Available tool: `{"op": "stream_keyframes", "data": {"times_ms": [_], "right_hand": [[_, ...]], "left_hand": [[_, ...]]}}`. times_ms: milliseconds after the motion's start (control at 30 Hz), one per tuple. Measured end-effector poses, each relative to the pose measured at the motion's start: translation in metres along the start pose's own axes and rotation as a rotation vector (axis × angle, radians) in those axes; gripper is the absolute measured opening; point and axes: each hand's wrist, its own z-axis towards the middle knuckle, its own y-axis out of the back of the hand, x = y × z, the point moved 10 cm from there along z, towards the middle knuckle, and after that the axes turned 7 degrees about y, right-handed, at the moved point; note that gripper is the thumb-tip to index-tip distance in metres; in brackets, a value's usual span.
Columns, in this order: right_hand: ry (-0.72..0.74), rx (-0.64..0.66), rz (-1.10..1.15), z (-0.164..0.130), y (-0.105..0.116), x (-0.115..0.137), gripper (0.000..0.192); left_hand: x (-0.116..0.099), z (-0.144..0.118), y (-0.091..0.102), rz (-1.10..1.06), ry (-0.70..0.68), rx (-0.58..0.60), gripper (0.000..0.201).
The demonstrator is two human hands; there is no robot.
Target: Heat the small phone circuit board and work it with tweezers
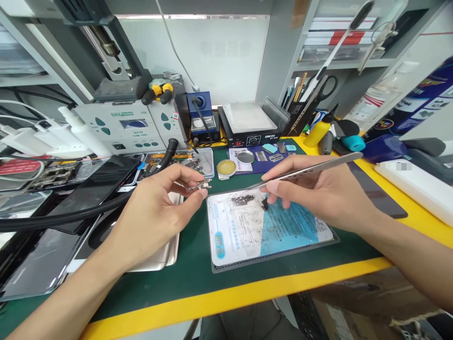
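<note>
Between thumb and fingers of my left hand (159, 215) is a small metallic circuit board (204, 185), held above the green mat. My right hand (318, 193) grips a pair of metal tweezers (314, 166) like a pen, their tips pointing left over the far edge of a white and blue work pad (233, 243). A dark small circuit board (242, 200) lies on the pad beneath the tweezers' tips. Beside it, near my right fingers, is a little black piece (264, 204). The tips do not touch the board in my left hand.
Phones and phone parts (38, 264) are piled at left, crossed by a black hose (106, 205). A tray of small parts (203, 163), a round tin (226, 167) and a heating plate (253, 127) stand behind the pad. A yellow bottle (317, 133) is at right.
</note>
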Motion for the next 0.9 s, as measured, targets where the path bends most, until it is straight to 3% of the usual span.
{"op": "stream_keyframes", "data": {"times_ms": [300,600,767,900], "right_hand": [[-0.023,0.140,-0.048,0.002,-0.012,0.000,0.011],[-0.081,0.108,-0.085,0.007,0.001,-0.004,0.013],[-0.094,0.124,-0.112,0.009,0.006,-0.006,0.011],[-0.117,0.126,-0.115,0.009,0.008,-0.007,0.011]], "left_hand": [[-0.004,-0.001,-0.004,0.002,-0.008,0.021,0.020],[-0.012,-0.012,-0.023,0.093,-0.076,0.133,0.017],[-0.023,-0.023,-0.040,0.097,-0.186,0.218,0.015],[-0.026,-0.026,-0.046,0.091,-0.202,0.213,0.013]]}}
